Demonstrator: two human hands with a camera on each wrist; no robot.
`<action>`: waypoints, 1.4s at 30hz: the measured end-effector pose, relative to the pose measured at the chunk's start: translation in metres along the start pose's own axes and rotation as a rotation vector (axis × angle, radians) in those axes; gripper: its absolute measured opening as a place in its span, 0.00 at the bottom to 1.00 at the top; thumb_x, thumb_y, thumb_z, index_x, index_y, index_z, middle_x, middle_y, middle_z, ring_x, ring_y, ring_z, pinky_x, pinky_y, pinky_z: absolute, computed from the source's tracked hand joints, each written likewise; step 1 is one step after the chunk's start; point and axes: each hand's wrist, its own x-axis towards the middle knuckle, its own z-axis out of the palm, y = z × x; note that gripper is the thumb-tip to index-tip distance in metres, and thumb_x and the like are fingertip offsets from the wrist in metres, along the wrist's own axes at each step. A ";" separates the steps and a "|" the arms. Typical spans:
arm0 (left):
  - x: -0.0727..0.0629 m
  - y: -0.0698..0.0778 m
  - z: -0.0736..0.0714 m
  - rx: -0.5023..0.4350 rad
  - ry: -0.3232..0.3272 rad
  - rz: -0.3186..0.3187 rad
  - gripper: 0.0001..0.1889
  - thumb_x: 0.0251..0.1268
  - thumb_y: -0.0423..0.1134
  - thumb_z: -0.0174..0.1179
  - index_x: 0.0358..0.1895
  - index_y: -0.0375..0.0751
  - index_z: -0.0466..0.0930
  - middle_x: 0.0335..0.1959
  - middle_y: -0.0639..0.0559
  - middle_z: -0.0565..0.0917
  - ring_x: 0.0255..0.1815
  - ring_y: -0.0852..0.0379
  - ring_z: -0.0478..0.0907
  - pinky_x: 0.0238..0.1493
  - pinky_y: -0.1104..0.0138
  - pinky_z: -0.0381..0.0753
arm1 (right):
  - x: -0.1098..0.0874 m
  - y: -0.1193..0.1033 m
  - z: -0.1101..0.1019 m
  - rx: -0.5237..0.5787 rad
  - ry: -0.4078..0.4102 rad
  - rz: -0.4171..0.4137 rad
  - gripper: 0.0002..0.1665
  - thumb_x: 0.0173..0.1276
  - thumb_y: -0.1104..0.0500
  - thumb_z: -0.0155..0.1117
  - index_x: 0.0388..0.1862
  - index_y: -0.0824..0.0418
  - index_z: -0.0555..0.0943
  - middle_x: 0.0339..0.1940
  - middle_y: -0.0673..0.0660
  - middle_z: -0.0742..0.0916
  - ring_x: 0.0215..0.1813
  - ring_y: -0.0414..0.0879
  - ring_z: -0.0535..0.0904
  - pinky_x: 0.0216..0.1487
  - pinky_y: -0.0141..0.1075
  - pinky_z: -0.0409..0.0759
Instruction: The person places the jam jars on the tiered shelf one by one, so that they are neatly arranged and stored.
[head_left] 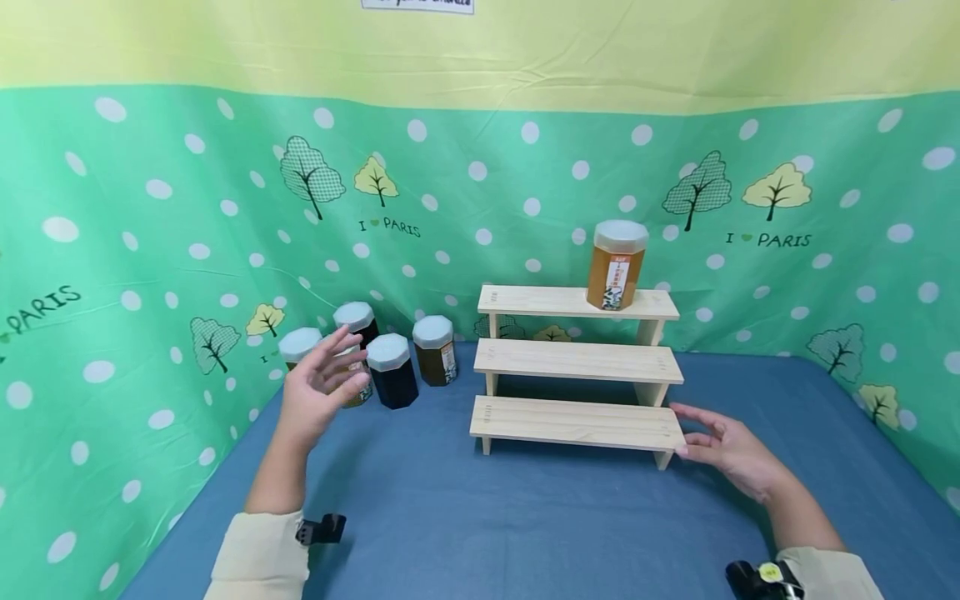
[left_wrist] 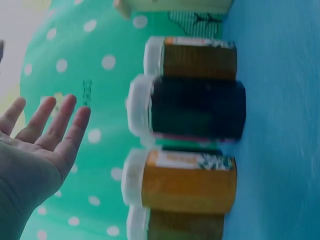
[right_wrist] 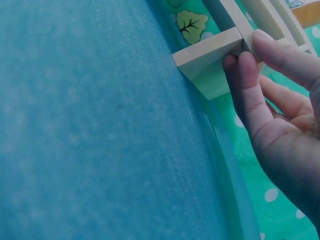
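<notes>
My left hand (head_left: 318,396) is raised with its fingers spread, before a group of jars; in the left wrist view the palm (left_wrist: 32,165) holds nothing. The group has white lids: a dark jar (head_left: 393,383), a brown jar (head_left: 437,362), an amber jar (left_wrist: 190,185) and others partly hidden behind the hand. A three-step wooden display stand (head_left: 577,422) stands right of them. My right hand (head_left: 738,458) grips the right end of its lowest board (right_wrist: 212,47), thumb and fingers at the edges. One amber jar (head_left: 617,271) sits upright on the top step, toward the right.
A blue cloth (head_left: 525,525) covers the table. Behind and at the sides hangs a green polka-dot curtain (head_left: 450,200) with tree prints, close behind the stand and jars. Each wrist carries a small black camera (head_left: 322,529).
</notes>
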 end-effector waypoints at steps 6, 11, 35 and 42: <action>-0.006 -0.007 -0.019 -0.023 0.114 -0.002 0.28 0.66 0.21 0.55 0.70 0.35 0.66 0.63 0.38 0.75 0.58 0.53 0.77 0.50 0.74 0.77 | 0.000 -0.001 0.000 0.008 -0.004 0.003 0.51 0.64 0.60 0.70 0.77 0.71 0.51 0.71 0.76 0.63 0.50 0.45 0.82 0.49 0.34 0.80; -0.011 -0.015 -0.034 -0.025 0.195 0.027 0.24 0.66 0.21 0.54 0.65 0.27 0.70 0.59 0.46 0.79 0.56 0.53 0.77 0.49 0.75 0.77 | -0.001 -0.001 0.000 0.006 -0.001 0.006 0.51 0.64 0.60 0.70 0.77 0.71 0.51 0.71 0.76 0.63 0.50 0.45 0.82 0.49 0.34 0.80; -0.003 -0.057 -0.089 0.344 0.262 -0.388 0.36 0.63 0.42 0.67 0.74 0.47 0.63 0.77 0.51 0.55 0.72 0.51 0.56 0.67 0.55 0.66 | -0.001 -0.001 0.000 -0.018 0.014 0.021 0.52 0.63 0.57 0.72 0.77 0.70 0.53 0.70 0.75 0.65 0.51 0.47 0.82 0.50 0.33 0.79; 0.004 -0.069 -0.095 0.381 0.246 -0.449 0.40 0.62 0.47 0.67 0.76 0.51 0.58 0.78 0.48 0.53 0.74 0.44 0.54 0.67 0.51 0.65 | -0.002 -0.003 0.001 -0.015 0.008 0.019 0.52 0.63 0.57 0.71 0.76 0.71 0.52 0.70 0.76 0.65 0.51 0.47 0.82 0.49 0.34 0.78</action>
